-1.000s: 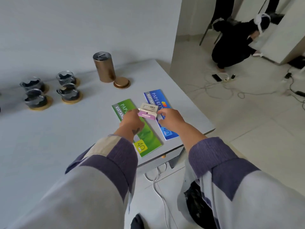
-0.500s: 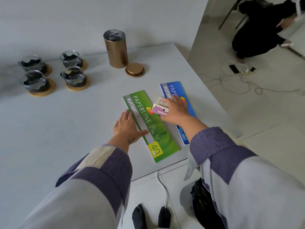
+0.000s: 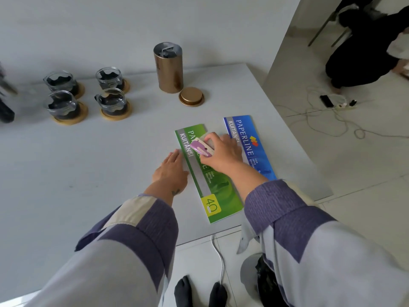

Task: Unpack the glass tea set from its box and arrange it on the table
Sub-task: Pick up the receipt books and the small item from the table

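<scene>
Right hand [image 3: 221, 155] carried half-hidden pink item [image 3: 202, 148] leftward.

Green receipt book [image 3: 212, 185] with a yellow "40" corner, blue receipt book [image 3: 252, 142] beside it, pink-and-cream small item [image 3: 202, 148]. Copper-gold canister [image 3: 168, 69] and lid [image 3: 191, 96]; clear glass cups [image 3: 110, 94] with dark contents on tan coasters [image 3: 115, 113]. Sleeves [image 3: 137, 235] pale grey with purple and beige blocks, table [image 3: 88, 169] pale grey.

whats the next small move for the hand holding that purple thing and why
Probably set the purple stapler down on the green booklet: the right hand holds it just above the cover, while the left hand lies flat on the table beside the booklet.
</scene>
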A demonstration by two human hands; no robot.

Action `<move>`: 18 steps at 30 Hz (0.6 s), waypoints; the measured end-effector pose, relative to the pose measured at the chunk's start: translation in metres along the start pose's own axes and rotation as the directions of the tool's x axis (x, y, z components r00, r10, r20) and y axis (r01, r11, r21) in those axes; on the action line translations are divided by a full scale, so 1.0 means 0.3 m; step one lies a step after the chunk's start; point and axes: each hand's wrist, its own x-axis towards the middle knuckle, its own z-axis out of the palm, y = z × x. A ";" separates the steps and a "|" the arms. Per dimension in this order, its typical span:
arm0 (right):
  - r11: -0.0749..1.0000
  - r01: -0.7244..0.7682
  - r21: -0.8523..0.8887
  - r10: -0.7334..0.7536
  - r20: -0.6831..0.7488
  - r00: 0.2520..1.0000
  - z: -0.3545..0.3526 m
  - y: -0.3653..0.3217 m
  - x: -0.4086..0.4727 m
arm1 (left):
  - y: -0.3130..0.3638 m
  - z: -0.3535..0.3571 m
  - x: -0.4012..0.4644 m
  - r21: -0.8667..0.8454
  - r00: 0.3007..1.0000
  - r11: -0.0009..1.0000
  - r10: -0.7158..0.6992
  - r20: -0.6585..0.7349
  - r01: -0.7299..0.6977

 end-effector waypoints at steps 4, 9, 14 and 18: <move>0.999 -0.012 -0.039 0.011 -0.019 1.000 0.079 -0.037 -0.025 | -0.024 0.016 -0.004 0.073 1.000 0.997 0.005 0.013 -0.006; 0.996 -0.054 -0.078 0.052 -0.034 0.998 0.116 -0.058 -0.039 | -0.036 0.050 -0.014 0.126 0.999 0.992 0.032 -0.019 -0.030; 0.994 -0.099 -0.038 0.099 0.016 0.995 0.101 -0.076 -0.019 | -0.045 0.062 -0.015 0.160 0.999 0.986 0.039 -0.027 -0.034; 0.987 -0.155 0.050 0.157 -0.026 0.987 0.098 -0.082 -0.014 | -0.036 0.058 -0.015 0.168 0.999 0.985 0.042 -0.030 -0.036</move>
